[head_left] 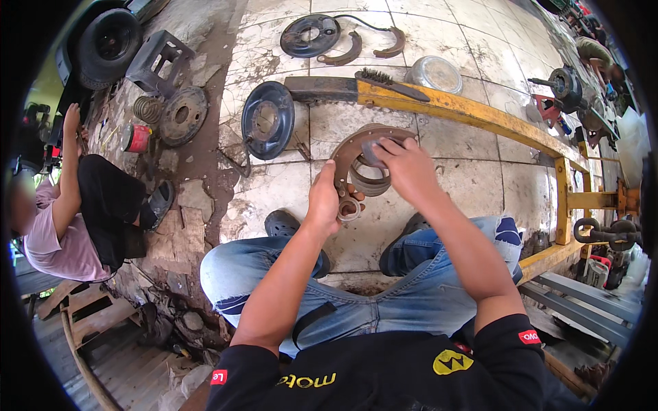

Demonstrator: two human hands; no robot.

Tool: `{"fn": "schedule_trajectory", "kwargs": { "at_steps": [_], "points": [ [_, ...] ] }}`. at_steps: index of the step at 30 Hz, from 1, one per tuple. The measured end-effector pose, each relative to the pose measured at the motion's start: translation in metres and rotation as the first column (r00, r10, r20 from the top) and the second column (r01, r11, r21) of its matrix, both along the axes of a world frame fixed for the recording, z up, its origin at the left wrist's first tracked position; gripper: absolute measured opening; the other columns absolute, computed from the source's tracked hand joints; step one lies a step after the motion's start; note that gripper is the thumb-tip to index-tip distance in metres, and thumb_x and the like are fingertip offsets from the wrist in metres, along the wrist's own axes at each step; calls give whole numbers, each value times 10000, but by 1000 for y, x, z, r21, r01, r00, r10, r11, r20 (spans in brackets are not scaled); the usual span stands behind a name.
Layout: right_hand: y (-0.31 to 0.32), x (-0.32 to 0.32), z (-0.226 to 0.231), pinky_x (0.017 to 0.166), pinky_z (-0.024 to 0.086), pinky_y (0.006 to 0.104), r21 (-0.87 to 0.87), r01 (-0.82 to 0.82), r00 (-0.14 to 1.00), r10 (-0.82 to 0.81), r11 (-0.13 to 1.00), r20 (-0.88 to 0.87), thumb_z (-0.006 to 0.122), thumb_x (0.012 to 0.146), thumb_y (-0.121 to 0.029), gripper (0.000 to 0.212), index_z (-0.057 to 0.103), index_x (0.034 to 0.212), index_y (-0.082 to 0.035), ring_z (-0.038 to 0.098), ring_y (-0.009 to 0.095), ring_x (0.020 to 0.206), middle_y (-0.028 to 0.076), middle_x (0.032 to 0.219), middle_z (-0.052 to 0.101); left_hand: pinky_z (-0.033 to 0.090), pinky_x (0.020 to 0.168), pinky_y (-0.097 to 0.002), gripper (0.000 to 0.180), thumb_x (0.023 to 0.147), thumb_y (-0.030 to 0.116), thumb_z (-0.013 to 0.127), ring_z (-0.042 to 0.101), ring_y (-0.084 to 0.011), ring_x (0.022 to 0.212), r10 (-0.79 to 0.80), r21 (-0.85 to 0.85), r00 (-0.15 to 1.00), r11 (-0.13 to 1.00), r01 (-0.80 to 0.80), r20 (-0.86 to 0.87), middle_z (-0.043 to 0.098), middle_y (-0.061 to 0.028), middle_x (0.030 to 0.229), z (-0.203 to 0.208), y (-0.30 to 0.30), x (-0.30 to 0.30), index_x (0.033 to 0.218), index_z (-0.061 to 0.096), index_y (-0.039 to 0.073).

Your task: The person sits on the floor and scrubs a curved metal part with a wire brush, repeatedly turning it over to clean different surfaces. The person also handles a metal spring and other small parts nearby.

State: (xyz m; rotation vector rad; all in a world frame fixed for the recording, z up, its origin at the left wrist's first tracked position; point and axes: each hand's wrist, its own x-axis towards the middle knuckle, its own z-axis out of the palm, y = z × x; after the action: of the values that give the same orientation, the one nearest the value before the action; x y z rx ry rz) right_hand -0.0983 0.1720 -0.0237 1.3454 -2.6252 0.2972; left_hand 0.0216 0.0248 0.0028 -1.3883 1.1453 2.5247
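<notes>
1. Brake shoe [349,147]: rusty brown curved piece, held up in front of your knees, above the tiled floor [473,175]. That is the landmark below.
2. Left hand [324,200]: fingers clenched on the shoe's lower end. A small metal ring [349,209] sits just beside them; can't tell if you grip it too.
3. Right hand [406,168]: fingers pressed on the shoe's upper arc, grasping its rim.
4. Progress, my read: mid-job. The shoe is off the drum assembly, loose in hand. A second pair of brake shoes [363,46] lies beyond it by a round backing plate [310,34]; another backing plate [267,118] stands just left of it. Nothing looks reassembled.
5. Containers: round metal bowl [435,72] beyond the shoe, to its right, near the yellow frame [473,113]. It looks upside down, so contents not visible.
6. Wire brush [391,83] lies on that frame, beyond the shoe.
</notes>
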Motion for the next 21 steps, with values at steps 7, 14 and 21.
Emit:
{"fn": "schedule_trajectory", "kwargs": {
  "at_steps": [7,14,21],
  "points": [
    [-1,-6,17,770,514,359,-55,55,997,-51,997,62,605,822,-69,367,681,1168,-163,590,235,885,-24,1120,701,579,577,-414,411,1017,448,410,600,-187,603,0,53,996,999,5,-85,550,-56,764,-2,0,-4,1143,500,68],
    [23,-19,42,834,534,370,-132,40,982,-15,990,186,564,798,10,513,632,1278,-161,606,269,949,17,1304,637,562,508,-380,397,1026,435,396,546,-160,518,-36,-130,987,991,15,-155,529,-50,737,8,2,-5,1121,487,60],
    [10,4,53,784,541,350,-173,96,993,-81,980,91,597,849,-62,473,612,1308,-174,602,248,934,8,1308,627,554,457,-358,394,1025,419,411,538,-166,478,-61,-293,945,955,-39,-322,516,-73,724,26,20,-4,1114,452,37]
  ]
}}
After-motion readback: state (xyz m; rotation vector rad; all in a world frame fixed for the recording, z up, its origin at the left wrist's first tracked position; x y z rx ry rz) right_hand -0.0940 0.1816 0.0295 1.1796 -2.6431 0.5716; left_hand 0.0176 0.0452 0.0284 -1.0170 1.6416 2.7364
